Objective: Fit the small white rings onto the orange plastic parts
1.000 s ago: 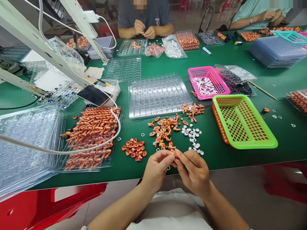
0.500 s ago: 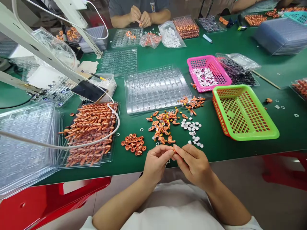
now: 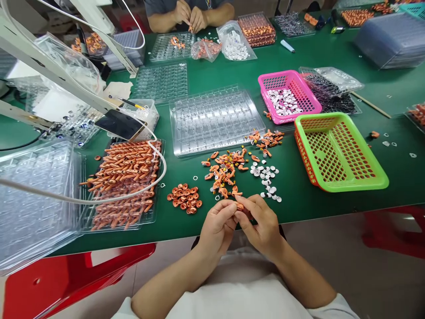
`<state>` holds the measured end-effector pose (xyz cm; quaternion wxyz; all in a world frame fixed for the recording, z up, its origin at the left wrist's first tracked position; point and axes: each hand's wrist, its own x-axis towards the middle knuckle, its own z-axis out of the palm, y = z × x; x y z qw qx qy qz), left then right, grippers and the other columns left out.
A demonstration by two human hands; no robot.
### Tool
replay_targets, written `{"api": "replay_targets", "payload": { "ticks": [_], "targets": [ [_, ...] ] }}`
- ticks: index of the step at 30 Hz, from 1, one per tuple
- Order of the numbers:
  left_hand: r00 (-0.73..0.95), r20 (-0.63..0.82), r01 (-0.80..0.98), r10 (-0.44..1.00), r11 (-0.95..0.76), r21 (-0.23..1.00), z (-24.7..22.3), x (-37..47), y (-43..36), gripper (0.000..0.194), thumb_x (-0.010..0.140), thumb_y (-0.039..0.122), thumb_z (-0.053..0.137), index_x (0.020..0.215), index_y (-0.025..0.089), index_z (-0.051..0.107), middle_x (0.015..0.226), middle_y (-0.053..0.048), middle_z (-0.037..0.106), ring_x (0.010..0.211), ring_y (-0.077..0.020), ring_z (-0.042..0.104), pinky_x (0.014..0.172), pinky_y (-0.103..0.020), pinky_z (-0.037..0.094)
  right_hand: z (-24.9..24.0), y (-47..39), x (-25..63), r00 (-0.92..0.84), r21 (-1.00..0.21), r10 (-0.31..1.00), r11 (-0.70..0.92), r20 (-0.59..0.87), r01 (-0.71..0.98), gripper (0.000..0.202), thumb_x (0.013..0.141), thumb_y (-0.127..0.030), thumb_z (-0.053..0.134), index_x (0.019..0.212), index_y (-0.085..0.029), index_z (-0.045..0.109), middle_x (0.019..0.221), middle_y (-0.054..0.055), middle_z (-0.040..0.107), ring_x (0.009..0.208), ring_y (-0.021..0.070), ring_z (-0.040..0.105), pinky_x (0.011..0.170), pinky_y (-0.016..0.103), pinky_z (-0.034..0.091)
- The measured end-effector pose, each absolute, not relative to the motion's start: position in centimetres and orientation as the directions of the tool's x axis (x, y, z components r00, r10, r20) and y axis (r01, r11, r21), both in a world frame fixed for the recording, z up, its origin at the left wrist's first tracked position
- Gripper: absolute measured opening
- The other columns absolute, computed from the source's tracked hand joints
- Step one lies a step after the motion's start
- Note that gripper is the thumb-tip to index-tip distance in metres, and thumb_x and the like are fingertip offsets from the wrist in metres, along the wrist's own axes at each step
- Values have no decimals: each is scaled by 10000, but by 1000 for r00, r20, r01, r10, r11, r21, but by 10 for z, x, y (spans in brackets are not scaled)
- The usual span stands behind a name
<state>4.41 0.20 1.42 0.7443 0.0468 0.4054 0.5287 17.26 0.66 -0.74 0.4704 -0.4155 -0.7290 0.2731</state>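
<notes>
along the left of the bench's (image 3: pixel 299 207) near edge, slim orange pieces (image 3: pixel 124 169) lie in rows, with orange cups (image 3: pixel 184 193) beside them. then the left hand (image 3: pixel 215 225) and right hand (image 3: pixel 264 225) pinch a small orange part (image 3: pixel 239 206) between fingertips, over that edge. white discs (image 3: pixel 272 190) lie beyond, left of a green basket (image 3: pixel 358 188).

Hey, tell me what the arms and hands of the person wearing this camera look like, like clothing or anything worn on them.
The left hand and right hand are ungloved, with no jewellery showing. The forearms are bare too, without visible markings. Loose, plain whitish sleeves end near the elbows, matching the pale top.
</notes>
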Motion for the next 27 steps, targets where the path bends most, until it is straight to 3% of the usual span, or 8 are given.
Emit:
{"api": "replay_targets", "payload": {
  "ticks": [7, 12, 14, 17, 21, 27],
  "targets": [
    [137, -538, -699, 832, 466, 542, 6, 41, -2, 160, 701, 239, 832, 737, 127, 723, 680, -2, 687, 622, -76, 620, 634, -174, 521, -9, 8, 179, -278, -736, 811, 585, 515, 341, 364, 913, -81, 543, 1272, -133, 569, 927, 110, 668, 752, 181, 626, 636, 303, 545],
    [155, -473, -545, 868, 474, 692, 8, 32, -1, 174, 741, 271, 814, 830, 141, 739, 761, -36, 738, 661, -107, 655, 644, -205, 538, -5, 11, 191, -314, -676, 784, 621, 536, 396, 353, 918, -87, 535, 1265, -147, 565, 915, 109, 674, 727, 182, 631, 602, 295, 540],
    [168, -436, -496, 884, 458, 738, 12, 28, -1, 271, 700, 226, 847, 940, 170, 736, 798, -51, 766, 712, -133, 686, 672, -222, 552, -1, 11, 195, -328, -658, 773, 635, 543, 406, 364, 916, -78, 535, 1273, -148, 554, 921, 111, 679, 739, 186, 640, 603, 293, 538],
    [244, -415, -481, 877, 481, 733, 19, 27, -1, 455, 638, 138, 876, 1058, 215, 719, 819, -37, 773, 765, -146, 700, 732, -252, 568, 4, 9, 198, -376, -633, 746, 666, 550, 395, 349, 915, -77, 532, 1260, -125, 548, 898, 114, 676, 720, 183, 635, 568, 282, 514],
    [281, -411, -466, 867, 498, 732, 22, 30, -3, 429, 617, 114, 880, 1016, 205, 751, 807, -22, 762, 738, -126, 689, 728, -238, 568, 6, 5, 197, -424, -592, 708, 706, 565, 389, 308, 925, -102, 508, 1230, -102, 556, 833, 104, 662, 658, 177, 607, 512, 276, 464],
    [234, -441, -512, 867, 495, 702, 21, 34, -6, 410, 567, 94, 891, 944, 201, 770, 762, -11, 758, 685, -136, 690, 694, -261, 581, 5, 6, 197, -450, -565, 665, 745, 596, 355, 368, 918, -102, 494, 1283, -83, 529, 809, 101, 661, 670, 187, 620, 531, 281, 495]
  ]
}}
